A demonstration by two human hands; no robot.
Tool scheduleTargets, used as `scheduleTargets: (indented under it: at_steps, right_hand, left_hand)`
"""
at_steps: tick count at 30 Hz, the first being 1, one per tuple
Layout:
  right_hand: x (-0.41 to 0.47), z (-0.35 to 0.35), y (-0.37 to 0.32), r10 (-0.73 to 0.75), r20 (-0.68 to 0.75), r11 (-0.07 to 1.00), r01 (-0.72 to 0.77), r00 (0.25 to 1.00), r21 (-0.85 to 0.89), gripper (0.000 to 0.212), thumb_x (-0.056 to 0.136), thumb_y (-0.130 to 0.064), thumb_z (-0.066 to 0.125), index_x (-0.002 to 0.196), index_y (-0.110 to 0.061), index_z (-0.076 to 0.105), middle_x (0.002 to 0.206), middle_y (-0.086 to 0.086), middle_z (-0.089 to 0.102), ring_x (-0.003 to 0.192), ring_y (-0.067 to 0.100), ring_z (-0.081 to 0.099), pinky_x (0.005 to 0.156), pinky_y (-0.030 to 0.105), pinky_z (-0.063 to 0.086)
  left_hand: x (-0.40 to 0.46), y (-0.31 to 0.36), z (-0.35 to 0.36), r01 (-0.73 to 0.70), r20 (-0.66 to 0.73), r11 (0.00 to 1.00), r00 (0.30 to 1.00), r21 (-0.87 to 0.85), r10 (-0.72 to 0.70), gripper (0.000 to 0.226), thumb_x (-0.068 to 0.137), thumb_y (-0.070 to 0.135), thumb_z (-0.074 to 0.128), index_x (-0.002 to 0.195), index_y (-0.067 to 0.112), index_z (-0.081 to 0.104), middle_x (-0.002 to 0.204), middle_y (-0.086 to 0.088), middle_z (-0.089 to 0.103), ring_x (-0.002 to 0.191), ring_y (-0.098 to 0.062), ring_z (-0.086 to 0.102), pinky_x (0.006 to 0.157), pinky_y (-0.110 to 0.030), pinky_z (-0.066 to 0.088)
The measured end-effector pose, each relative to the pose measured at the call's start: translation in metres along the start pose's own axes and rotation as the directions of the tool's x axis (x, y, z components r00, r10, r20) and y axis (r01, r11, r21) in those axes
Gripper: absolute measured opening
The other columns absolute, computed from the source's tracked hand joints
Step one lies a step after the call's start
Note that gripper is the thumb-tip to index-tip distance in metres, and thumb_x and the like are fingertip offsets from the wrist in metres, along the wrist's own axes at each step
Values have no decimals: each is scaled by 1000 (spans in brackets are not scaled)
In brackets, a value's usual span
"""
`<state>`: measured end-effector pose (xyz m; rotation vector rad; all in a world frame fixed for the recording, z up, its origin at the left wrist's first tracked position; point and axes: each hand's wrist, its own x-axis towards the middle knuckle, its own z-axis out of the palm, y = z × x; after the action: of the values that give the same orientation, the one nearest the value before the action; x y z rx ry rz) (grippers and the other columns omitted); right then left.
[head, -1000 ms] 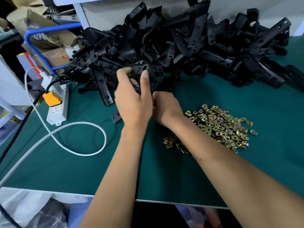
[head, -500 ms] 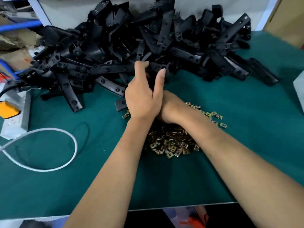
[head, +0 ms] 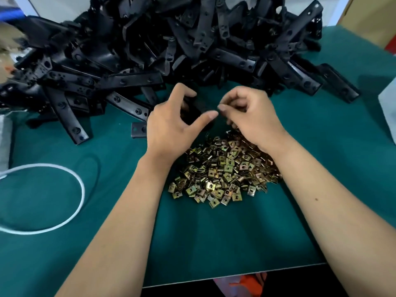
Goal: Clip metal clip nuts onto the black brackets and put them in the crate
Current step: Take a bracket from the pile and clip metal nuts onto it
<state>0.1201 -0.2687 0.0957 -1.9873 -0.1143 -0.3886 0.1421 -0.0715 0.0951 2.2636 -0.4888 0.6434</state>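
The left hand (head: 169,125) grips a black bracket (head: 192,113) above the clip nuts (head: 222,172). The right hand (head: 250,116) is curled; contents indiscernible. Align nut squarely with bracket edge, then push home.

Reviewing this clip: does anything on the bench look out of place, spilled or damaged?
Nothing looks damaged. The black brackets lie in a loose tangled heap and the clip nuts in a scattered pile, both seemingly working stock. One oddity: a white cable loops across the green mat near the work area.
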Motion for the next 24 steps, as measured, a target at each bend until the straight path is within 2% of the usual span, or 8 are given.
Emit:
scheduleTargets:
  at_steps: [3, 6, 9, 12, 17, 21, 24]
  right_hand:
    - [-1, 0, 0, 46, -70, 981, -32, 996, 192, 3, 94, -22, 74, 94, -22, 77, 77, 1, 76, 60, 10, 65, 57, 23, 51]
    - [-2, 4, 0, 75, -40, 965, -63, 996, 256, 12, 95, -17, 73, 96, -26, 81, 79, 1, 77, 66, 9, 65, 60, 20, 52]
    - [-3, 6, -1, 88, 18, 959, -89, 996, 270, 20, 95, -11, 70, 102, -27, 81, 89, 0, 79, 79, 8, 71, 67, 20, 54]
    - [-4, 6, -3, 81, 24, 956, -84, 996, 280, 26, 93, -6, 70, 105, -26, 81, 93, 1, 79, 88, 11, 74, 64, 22, 54]
    - [-4, 4, -2, 98, 30, 936, -102, 995, 338, 27, 94, 0, 67, 109, -19, 81, 93, 6, 79, 77, 16, 69, 61, 24, 55]
    - [-3, 3, -1, 116, 46, 897, -125, 992, 423, 29, 95, 5, 64, 116, -11, 77, 97, 10, 79, 80, 16, 69, 68, 24, 56]
    - [-3, 3, -1, 111, 29, 898, -113, 993, 426, 22, 95, 1, 68, 111, -11, 77, 94, 11, 79, 79, 16, 70, 69, 23, 56]
  left_hand:
    - [0, 1, 1, 7, 75, 998, 997, -63, -3, 74, 74, 76, 72, 129, 31, 51, 84, 8, 67, 78, -12, 65, 74, -43, 56]
    - [-1, 1, 2, 44, 91, 998, 995, -37, -40, 97, 69, 80, 72, 145, 30, 40, 100, 4, 70, 97, -18, 67, 88, -45, 56]
    - [-2, 1, 2, 16, 106, 1000, 994, -11, -15, 95, 68, 79, 74, 144, 30, 42, 99, 8, 68, 97, -17, 66, 87, -46, 56]
    - [-2, 1, 2, 8, 119, 1000, 993, -3, -8, 91, 69, 76, 76, 142, 31, 44, 97, 14, 63, 100, -18, 65, 88, -46, 55]
    - [-3, 1, 3, 5, 111, 1000, 994, 0, -5, 89, 70, 75, 76, 141, 32, 44, 96, 16, 59, 97, -15, 64, 86, -44, 56]
    - [-3, 2, 4, 7, 106, 1000, 994, 5, -8, 89, 69, 75, 76, 141, 32, 45, 95, 14, 61, 92, -13, 63, 83, -42, 56]
    - [-3, 2, 3, 13, 107, 1000, 994, 9, -13, 89, 69, 75, 76, 141, 32, 45, 95, 12, 62, 92, -14, 63, 83, -42, 56]
